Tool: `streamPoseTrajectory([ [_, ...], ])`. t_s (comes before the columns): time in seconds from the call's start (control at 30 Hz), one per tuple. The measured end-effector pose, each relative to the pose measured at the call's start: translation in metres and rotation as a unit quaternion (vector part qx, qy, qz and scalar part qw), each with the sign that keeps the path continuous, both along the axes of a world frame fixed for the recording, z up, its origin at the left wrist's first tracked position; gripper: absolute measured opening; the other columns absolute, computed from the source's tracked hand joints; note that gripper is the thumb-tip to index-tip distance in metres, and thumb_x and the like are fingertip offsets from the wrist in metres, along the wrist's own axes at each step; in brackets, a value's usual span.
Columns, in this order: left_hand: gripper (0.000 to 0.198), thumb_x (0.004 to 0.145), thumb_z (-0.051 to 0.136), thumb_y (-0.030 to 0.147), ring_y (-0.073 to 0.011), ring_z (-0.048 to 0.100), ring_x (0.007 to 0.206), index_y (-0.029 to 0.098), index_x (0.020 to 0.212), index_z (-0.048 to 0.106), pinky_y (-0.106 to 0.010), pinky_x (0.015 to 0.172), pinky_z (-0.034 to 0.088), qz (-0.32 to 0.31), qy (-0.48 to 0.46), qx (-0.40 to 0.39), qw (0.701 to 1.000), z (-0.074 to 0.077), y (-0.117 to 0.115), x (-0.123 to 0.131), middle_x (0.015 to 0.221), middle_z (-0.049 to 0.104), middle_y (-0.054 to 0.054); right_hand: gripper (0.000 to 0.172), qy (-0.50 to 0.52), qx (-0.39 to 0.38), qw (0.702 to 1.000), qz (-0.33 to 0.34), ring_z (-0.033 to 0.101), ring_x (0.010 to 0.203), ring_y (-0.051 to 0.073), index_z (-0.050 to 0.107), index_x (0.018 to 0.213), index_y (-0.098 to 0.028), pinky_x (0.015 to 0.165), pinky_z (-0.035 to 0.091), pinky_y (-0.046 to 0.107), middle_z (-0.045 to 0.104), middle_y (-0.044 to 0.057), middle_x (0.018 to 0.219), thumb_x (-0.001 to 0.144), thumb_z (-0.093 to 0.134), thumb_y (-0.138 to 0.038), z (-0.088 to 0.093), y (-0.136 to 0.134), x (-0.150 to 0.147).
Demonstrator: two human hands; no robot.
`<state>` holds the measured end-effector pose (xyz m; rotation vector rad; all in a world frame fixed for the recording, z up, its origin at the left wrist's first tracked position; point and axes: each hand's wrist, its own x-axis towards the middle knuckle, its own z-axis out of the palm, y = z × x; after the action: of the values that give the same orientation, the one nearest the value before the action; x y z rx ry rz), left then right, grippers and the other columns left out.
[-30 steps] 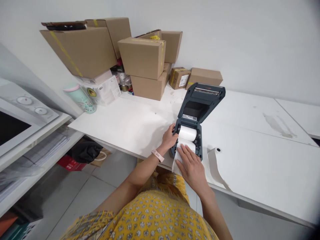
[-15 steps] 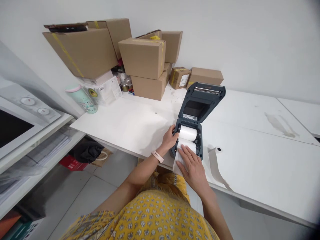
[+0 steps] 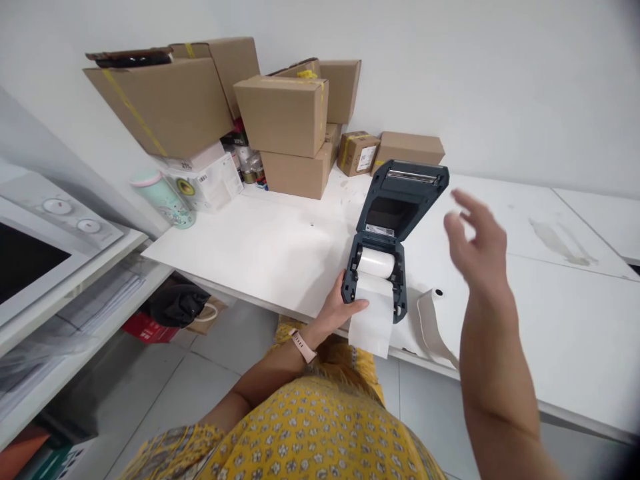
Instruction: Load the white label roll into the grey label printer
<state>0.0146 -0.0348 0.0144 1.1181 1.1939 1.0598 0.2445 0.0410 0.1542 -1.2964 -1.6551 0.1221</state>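
Observation:
A dark blue label printer (image 3: pixel 401 283) stands at the front of the white table, its lid (image 3: pixel 423 197) raised. Inside sits a white paper roll (image 3: pixel 376 263), and its loose paper strip (image 3: pixel 373 327) hangs forward past the table edge. My left hand (image 3: pixel 341 307) grips the printer's left front side, the thumb lying on the strip's edge; the fingers underneath are mostly hidden. My right hand (image 3: pixel 477 243) is raised to the right of the lid, holding nothing, its fingers apart and slightly blurred.
A small paper roll (image 3: pixel 429 310) with an unwound tail lies right of the printer. Cardboard boxes (image 3: pixel 280 117) are stacked at the back left. A mint tumbler (image 3: pixel 163 200) stands near a white box (image 3: pixel 213 180). At far left is a microwave (image 3: pixel 50 227) on a shelf.
My right hand has lifted off the paper strip and moved up and right. My left hand has slid down the printer's side toward the front, its thumb now on the strip.

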Motion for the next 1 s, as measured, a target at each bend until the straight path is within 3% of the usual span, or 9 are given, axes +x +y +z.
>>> streamPoseTrajectory([
  [0.1, 0.102, 0.071, 0.088, 0.043, -0.0325, 0.053, 0.14, 0.025, 0.157, 0.037, -0.046, 0.117, 0.045, -0.035, -0.042, 0.011, 0.998, -0.001, -0.001, -0.003, 0.153, 0.055, -0.012, 0.062, 0.001, -0.027, 1.0, -0.009, 0.039, 0.15, 0.024, 0.042, 0.154, -0.014, 0.123, 0.029, 0.049, 0.043, 0.014, 0.162, 0.105, 0.036, -0.052, 0.032, 0.065, -0.004],
  [0.13, 0.104, 0.071, 0.087, 0.045, -0.0326, 0.051, 0.142, 0.024, 0.158, 0.034, -0.045, 0.118, 0.044, -0.04, -0.053, 0.01, 0.998, -0.002, -0.002, -0.004, 0.155, 0.053, -0.013, 0.062, 0.0, -0.042, 0.999, 0.001, 0.044, 0.146, 0.023, 0.045, 0.151, -0.011, 0.121, 0.033, 0.047, 0.048, 0.016, 0.158, 0.106, 0.032, -0.052, 0.038, 0.079, -0.006],
  [0.2, 0.107, 0.072, 0.086, 0.046, -0.0322, 0.047, 0.146, 0.022, 0.16, 0.029, -0.045, 0.12, 0.042, -0.047, -0.07, 0.008, 0.996, -0.003, -0.005, -0.006, 0.16, 0.046, -0.014, 0.061, -0.006, -0.057, 0.998, 0.015, 0.055, 0.134, 0.022, 0.057, 0.141, -0.009, 0.114, 0.04, 0.045, 0.06, 0.018, 0.145, 0.107, 0.028, -0.051, 0.042, 0.093, -0.012],
  [0.27, 0.106, 0.074, 0.086, 0.047, -0.0319, 0.043, 0.149, 0.023, 0.16, 0.028, -0.045, 0.123, 0.038, -0.053, -0.08, 0.013, 0.995, -0.005, -0.007, -0.008, 0.163, 0.042, -0.013, 0.059, -0.009, -0.047, 0.999, 0.013, 0.06, 0.123, 0.021, 0.065, 0.132, -0.013, 0.109, 0.044, 0.043, 0.068, 0.016, 0.133, 0.108, 0.027, -0.051, 0.034, 0.086, -0.016],
  [0.37, 0.105, 0.075, 0.085, 0.049, -0.0327, 0.041, 0.15, 0.024, 0.16, 0.028, -0.048, 0.125, 0.034, -0.064, -0.082, 0.02, 0.994, -0.007, -0.008, -0.008, 0.163, 0.041, -0.014, 0.051, -0.015, 0.037, 0.999, -0.001, 0.057, 0.127, 0.022, 0.066, 0.129, -0.021, 0.113, 0.042, 0.046, 0.066, 0.011, 0.131, 0.108, 0.027, -0.046, 0.002, 0.046, -0.022],
  [0.5, 0.117, 0.073, 0.087, 0.052, -0.0341, 0.029, 0.156, 0.024, 0.163, 0.018, -0.049, 0.128, 0.026, -0.048, -0.067, 0.02, 0.996, -0.013, -0.007, -0.007, 0.17, 0.026, -0.016, 0.044, -0.085, 0.211, 0.973, 0.022, 0.054, 0.136, 0.028, 0.057, 0.144, -0.026, 0.113, 0.046, 0.053, 0.061, 0.011, 0.142, 0.102, 0.044, -0.022, -0.062, -0.029, -0.029],
  [0.67, 0.136, 0.067, 0.09, 0.057, -0.034, 0.018, 0.159, 0.029, 0.164, 0.0, -0.049, 0.129, 0.021, -0.042, -0.091, 0.042, 0.994, -0.023, -0.012, -0.003, 0.173, 0.011, -0.016, 0.064, -0.178, 0.196, 0.964, 0.009, 0.053, 0.138, 0.031, 0.046, 0.154, -0.026, 0.11, 0.049, 0.05, 0.06, 0.012, 0.144, 0.093, 0.054, -0.011, -0.126, -0.095, -0.035],
  [0.83, 0.127, 0.076, 0.073, 0.073, -0.0318, 0.008, 0.162, 0.023, 0.164, -0.003, -0.046, 0.131, 0.019, -0.019, -0.13, 0.002, 0.991, -0.011, -0.013, 0.0, 0.174, 0.001, -0.015, 0.056, -0.135, 0.155, 0.978, -0.03, 0.059, 0.124, 0.029, 0.053, 0.15, -0.026, 0.102, 0.049, 0.048, 0.063, 0.012, 0.13, 0.095, 0.048, -0.017, -0.155, -0.106, -0.048],
  [1.0, 0.109, 0.083, 0.071, 0.065, -0.0318, 0.014, 0.161, 0.022, 0.164, 0.012, -0.047, 0.13, 0.021, 0.015, -0.084, -0.011, 0.996, 0.006, 0.001, 0.004, 0.174, 0.012, -0.014, 0.045, -0.076, 0.198, 0.974, -0.078, 0.061, 0.109, 0.027, 0.066, 0.137, -0.028, 0.093, 0.047, 0.047, 0.066, 0.01, 0.114, 0.101, 0.039, -0.026, -0.169, -0.095, -0.058],
])
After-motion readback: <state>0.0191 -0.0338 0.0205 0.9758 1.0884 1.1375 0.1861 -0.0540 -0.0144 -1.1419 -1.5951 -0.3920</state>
